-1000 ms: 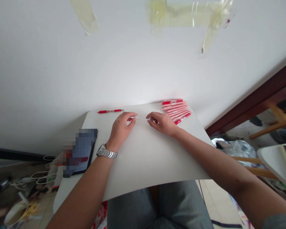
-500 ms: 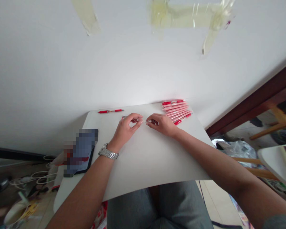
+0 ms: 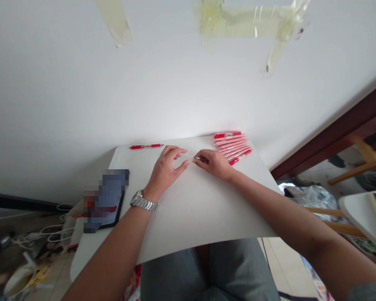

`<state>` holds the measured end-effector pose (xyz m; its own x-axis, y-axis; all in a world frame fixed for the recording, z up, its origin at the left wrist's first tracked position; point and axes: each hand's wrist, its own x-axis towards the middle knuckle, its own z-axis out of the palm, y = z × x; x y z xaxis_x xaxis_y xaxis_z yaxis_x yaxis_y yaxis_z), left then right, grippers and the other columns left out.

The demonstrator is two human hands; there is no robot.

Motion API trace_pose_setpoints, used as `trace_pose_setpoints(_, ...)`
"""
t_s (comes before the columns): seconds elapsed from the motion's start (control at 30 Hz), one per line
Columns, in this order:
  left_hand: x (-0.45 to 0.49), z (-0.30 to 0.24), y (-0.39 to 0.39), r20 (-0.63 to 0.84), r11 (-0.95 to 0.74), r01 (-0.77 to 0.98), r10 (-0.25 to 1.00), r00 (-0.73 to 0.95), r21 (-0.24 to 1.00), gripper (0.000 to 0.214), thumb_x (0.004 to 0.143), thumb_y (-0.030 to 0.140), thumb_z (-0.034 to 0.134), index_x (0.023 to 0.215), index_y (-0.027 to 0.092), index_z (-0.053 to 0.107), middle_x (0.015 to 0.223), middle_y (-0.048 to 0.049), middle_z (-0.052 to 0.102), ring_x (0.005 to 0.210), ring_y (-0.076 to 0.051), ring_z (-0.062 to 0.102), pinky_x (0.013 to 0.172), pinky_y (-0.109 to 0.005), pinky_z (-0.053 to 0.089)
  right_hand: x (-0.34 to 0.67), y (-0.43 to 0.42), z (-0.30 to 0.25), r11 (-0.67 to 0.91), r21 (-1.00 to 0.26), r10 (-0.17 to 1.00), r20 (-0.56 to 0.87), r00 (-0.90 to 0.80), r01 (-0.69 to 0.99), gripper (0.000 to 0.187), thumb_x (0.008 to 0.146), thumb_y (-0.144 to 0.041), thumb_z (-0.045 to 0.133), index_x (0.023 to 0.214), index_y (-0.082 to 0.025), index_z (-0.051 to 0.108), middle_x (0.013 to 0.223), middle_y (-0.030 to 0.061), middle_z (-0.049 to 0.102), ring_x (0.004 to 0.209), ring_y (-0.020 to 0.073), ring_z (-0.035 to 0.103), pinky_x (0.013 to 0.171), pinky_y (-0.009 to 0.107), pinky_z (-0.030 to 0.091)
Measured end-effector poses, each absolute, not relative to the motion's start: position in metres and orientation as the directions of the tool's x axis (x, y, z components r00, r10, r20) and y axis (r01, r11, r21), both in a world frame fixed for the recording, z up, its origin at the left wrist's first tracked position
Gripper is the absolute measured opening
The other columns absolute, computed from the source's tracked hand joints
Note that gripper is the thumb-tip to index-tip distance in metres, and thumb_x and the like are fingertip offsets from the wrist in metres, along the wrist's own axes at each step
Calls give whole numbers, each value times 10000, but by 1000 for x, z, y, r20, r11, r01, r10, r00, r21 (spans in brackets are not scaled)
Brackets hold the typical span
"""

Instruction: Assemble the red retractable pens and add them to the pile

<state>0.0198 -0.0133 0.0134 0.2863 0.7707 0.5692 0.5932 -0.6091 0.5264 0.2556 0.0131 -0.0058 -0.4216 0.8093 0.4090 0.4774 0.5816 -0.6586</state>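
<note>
My left hand (image 3: 166,170), with a metal watch on its wrist, and my right hand (image 3: 213,164) meet over the far middle of a white table (image 3: 188,209). Between their fingertips they pinch a thin clear pen part (image 3: 191,157) with a red bit at my right fingers. A row of several red pens in pink wrappers (image 3: 233,145) lies just right of my right hand. One loose red pen (image 3: 146,146) lies at the far left edge, beyond my left hand.
A dark tablet-like device (image 3: 105,200) lies on the table's left edge. A white wall with tape strips stands right behind the table. Cables and bags crowd the floor at left; wooden chair legs and another white table (image 3: 365,215) stand at right.
My left hand has moved right toward my right hand, and the fingertips have come together on the thin pen part. My right hand has barely moved.
</note>
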Motion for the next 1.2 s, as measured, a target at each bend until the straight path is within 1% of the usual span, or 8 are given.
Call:
trace_pose_setpoints(0.17,20,14,-14,568,-616,585,767,297,527,385,961,236,738,1332,264,638,1260,-65,645,1034,-199,684,977,-397,603,257,15,-8,572,-669,818,417,-398,475,238,1012,-412,689,972,-183,740,837,25,701,694,132,584,657,258,415)
trace_pose_setpoints(0.3,19,14,-15,535,-609,607,778,330,511,451,945,258,767,1372,277,621,1304,-74,645,1092,-225,697,993,-425,592,257,14,-7,572,-682,816,413,-405,456,253,1010,-429,698,973,-185,751,831,25,704,688,131,579,655,258,417)
trace_pose_setpoints(0.5,19,14,-15,498,-598,622,791,356,505,431,920,305,814,1324,293,666,1309,-76,624,1212,-261,673,1053,-465,567,255,10,-2,590,-698,789,394,-471,406,257,1027,-419,680,984,-182,770,867,38,738,696,131,590,672,263,426)
trace_pose_setpoints(0.73,20,13,-16,488,-598,606,795,361,525,402,924,292,812,1299,306,669,1288,-66,614,1116,-235,690,1073,-478,556,256,9,0,613,-684,766,390,-512,396,280,1049,-429,650,999,-183,774,886,45,744,721,138,608,689,271,430)
trace_pose_setpoints(0.87,20,13,-15,492,-605,595,790,366,529,368,935,295,802,1280,303,674,1268,-58,611,1108,-224,687,1071,-459,559,257,9,0,623,-678,753,384,-535,391,330,1069,-469,615,1020,-183,774,920,57,756,729,141,608,690,274,428)
trace_pose_setpoints(1.0,20,13,-14,488,-609,585,789,373,536,327,952,306,777,1263,295,675,1254,-56,617,1088,-218,688,1062,-443,564,257,8,0,627,-672,748,379,-544,394,357,1076,-493,595,1033,-184,769,902,54,749,713,141,589,687,274,425)
trace_pose_setpoints(1.07,20,13,-14,495,-608,595,787,368,525,329,952,286,765,1267,292,669,1266,-58,620,1087,-218,687,1062,-439,559,257,8,1,622,-679,750,377,-543,389,346,1076,-485,595,1047,-187,768,921,54,756,716,142,592,694,274,431)
trace_pose_setpoints(1.2,18,14,-12,524,-595,650,783,335,473,370,929,223,739,1283,270,641,1298,-76,632,1158,-256,657,1059,-441,543,258,9,2,611,-684,760,367,-536,399,337,1077,-476,588,1054,-195,773,930,51,757,735,149,605,703,279,434)
